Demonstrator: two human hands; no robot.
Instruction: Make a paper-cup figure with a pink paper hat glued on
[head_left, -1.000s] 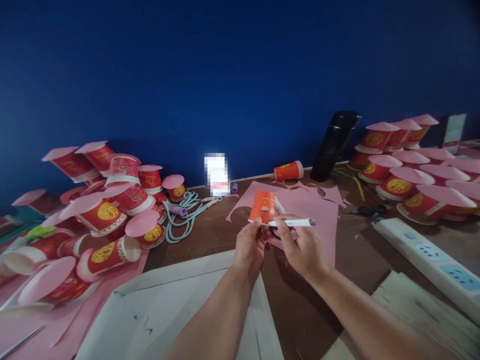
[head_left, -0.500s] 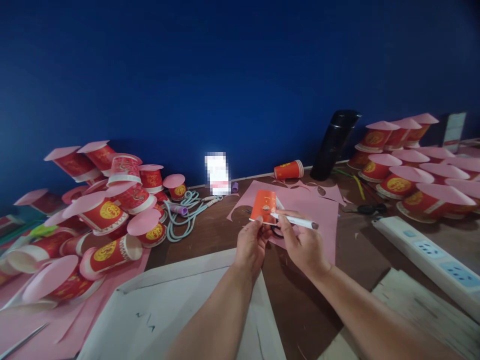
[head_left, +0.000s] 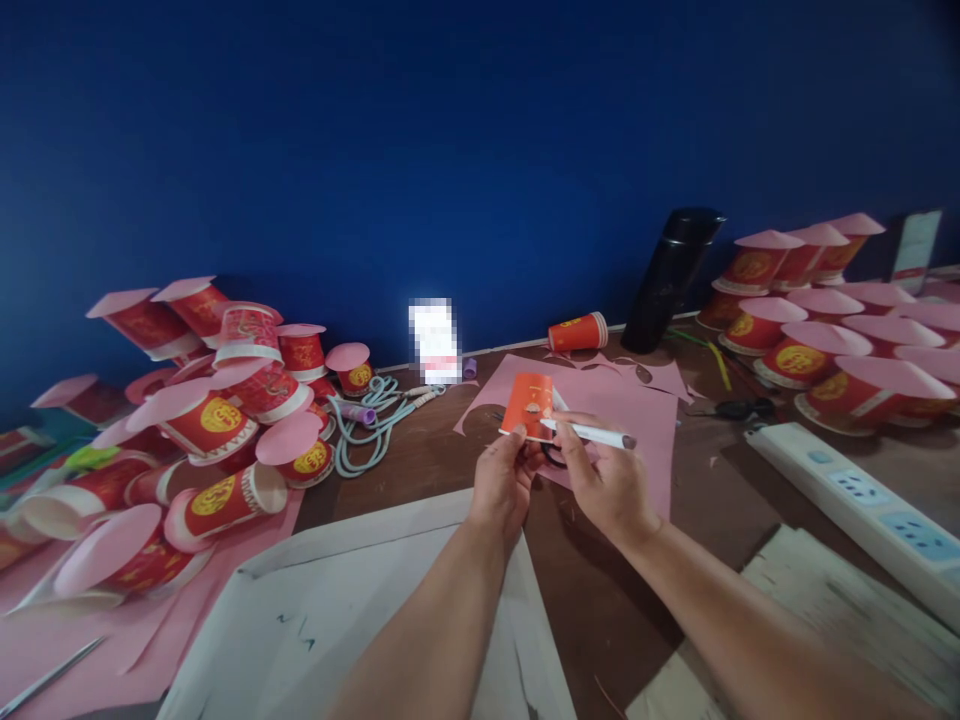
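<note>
My left hand (head_left: 501, 478) pinches the lower edge of an orange-red paper cup (head_left: 527, 400) with gold print. My right hand (head_left: 611, 485) is closed round a white marker pen (head_left: 600, 434) with a dark end. The pen's tip side points left, at the cup's lower right side; whether it touches cannot be made out. Beneath both hands lies a pink paper sheet (head_left: 637, 400) with curved cut-outs. Dark scissor handles (head_left: 553, 456) show partly between the hands.
Red cups with pink paper tops (head_left: 217, 415) are heaped at left, more cups (head_left: 814, 355) at right. An orange cup stack (head_left: 577, 332) lies by the wall near a black flask (head_left: 671, 280). A power strip (head_left: 862, 500), pale cable (head_left: 367, 440) and white board (head_left: 300, 610) surround the hands.
The view has shifted slightly. Both hands keep hold of the cup and the marker pen, with the pen a little more level now.
</note>
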